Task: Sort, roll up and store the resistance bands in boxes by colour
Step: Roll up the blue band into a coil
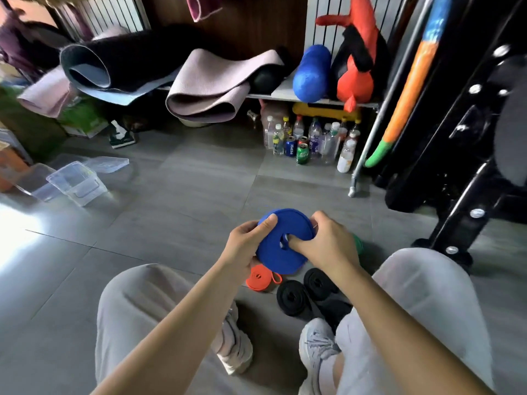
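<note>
- My left grip (244, 248) curls round the rim of the rolled blue band (275, 255), and my right grip (326, 246) pinches at its core, above my knees.
- If either slackens, the coil may spring loose.
- The orange band (260, 280) and black rolls (293, 300) lie just below.
- The clear boxes (77, 182) sit well apart, across open floor (176, 212).

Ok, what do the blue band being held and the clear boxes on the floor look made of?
Blue band: probably rubber or latex, with a matte finish; it coils flat in tight, smooth layers. Clear boxes: likely hard plastic, glossy; the walls are see-through with bright glints.
</note>
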Motion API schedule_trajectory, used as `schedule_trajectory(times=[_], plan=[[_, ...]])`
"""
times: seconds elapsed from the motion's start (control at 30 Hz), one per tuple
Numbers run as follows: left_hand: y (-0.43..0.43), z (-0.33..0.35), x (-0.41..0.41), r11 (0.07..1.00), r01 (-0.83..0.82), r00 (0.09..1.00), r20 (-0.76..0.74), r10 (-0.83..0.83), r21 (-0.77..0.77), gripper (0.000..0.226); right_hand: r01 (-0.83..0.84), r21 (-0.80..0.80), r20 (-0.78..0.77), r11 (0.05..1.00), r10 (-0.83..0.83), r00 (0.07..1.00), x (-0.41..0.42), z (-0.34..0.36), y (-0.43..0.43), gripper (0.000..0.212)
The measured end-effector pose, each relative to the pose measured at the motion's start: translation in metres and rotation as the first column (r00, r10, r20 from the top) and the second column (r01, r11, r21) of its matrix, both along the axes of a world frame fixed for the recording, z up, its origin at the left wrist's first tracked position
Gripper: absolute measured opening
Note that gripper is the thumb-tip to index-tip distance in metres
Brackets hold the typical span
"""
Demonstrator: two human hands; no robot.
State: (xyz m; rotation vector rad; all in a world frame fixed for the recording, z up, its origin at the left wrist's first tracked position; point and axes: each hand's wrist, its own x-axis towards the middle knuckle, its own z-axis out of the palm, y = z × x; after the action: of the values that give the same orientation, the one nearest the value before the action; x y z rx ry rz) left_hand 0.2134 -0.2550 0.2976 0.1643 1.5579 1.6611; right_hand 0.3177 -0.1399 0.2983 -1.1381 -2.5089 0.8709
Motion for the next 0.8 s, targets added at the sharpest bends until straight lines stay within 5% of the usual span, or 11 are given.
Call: schedule_trajectory(times=[0.4,0.57,0.63,0.7,0.8], plan=[[0.107,-0.109,0.042,0.928,0.293,0.936,0.265,-0.231,-0.229,0.047,0.202,-0.174,0.285,0.964,-0.147,0.947,0.073,-0.106,0.085,0.036],[0.184,-0.168,0.041,0.804,0.385,0.922,0.144,-0.36,-0.454,0.02,0.431,-0.145,0.396,0.89,-0.347,0.85,0.107,-0.15,0.186,0.035],[0.219,-0.203,0.039,0.683,0.452,0.838,0.011,-0.545,-0.574,0.016,0.526,-0.169,0.402,0.834,-0.428,0.809,0.117,-0.181,0.22,0.034],[0.25,-0.241,0.037,0.537,0.486,0.653,-0.122,-0.748,-0.689,0.02,0.597,-0.202,0.428,0.776,-0.478,0.767,0.123,-0.216,0.244,0.037],[0.288,-0.297,0.033,0.358,0.436,0.405,-0.175,-0.897,-0.826,0.052,0.671,-0.279,0.44,0.687,-0.53,0.725,0.127,-0.267,0.264,0.04]])
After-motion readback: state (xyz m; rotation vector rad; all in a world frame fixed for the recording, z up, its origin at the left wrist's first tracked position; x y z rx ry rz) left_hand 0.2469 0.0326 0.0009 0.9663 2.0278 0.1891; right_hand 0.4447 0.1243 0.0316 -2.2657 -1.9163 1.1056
